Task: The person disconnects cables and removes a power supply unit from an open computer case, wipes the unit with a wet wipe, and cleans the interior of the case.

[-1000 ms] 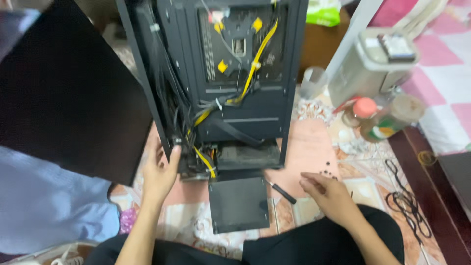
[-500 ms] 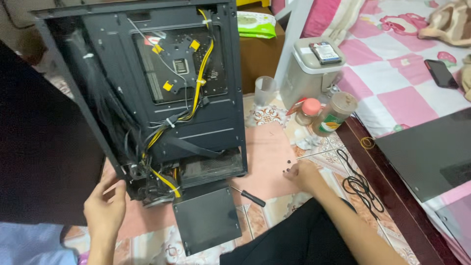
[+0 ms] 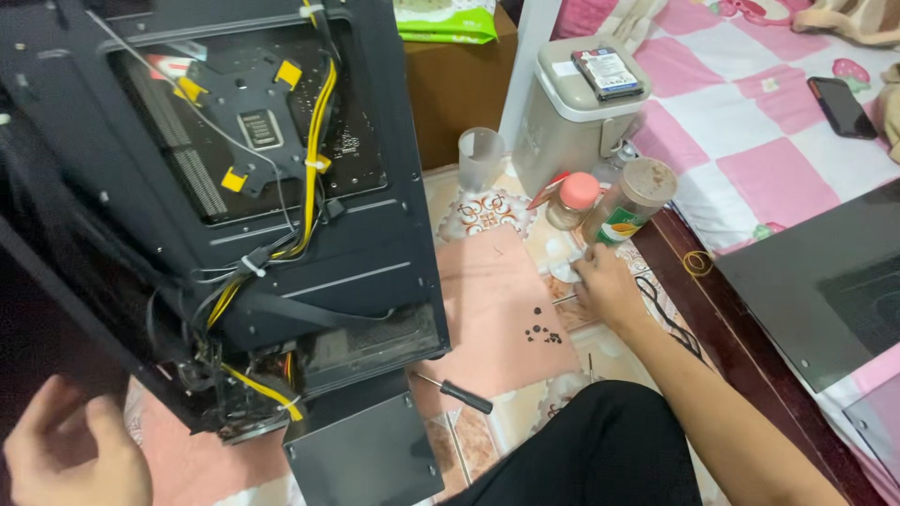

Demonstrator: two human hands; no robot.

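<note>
The open computer case point(image 3: 234, 215) is steadied near its lower corner by the open, empty left hand point(image 3: 75, 454), while the right hand point(image 3: 605, 286) is reached toward the jars point(image 3: 619, 206) at the floor's edge beside the bed, its grip not discernible.

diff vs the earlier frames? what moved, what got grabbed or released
The right hand moved from the small screws forward to a small white thing by the green-labelled jar; whether it grips it is unclear. The left hand came off the lower edge of the computer case and is now open, holding nothing. Case, screwdriver and dark panel stayed put.
</note>
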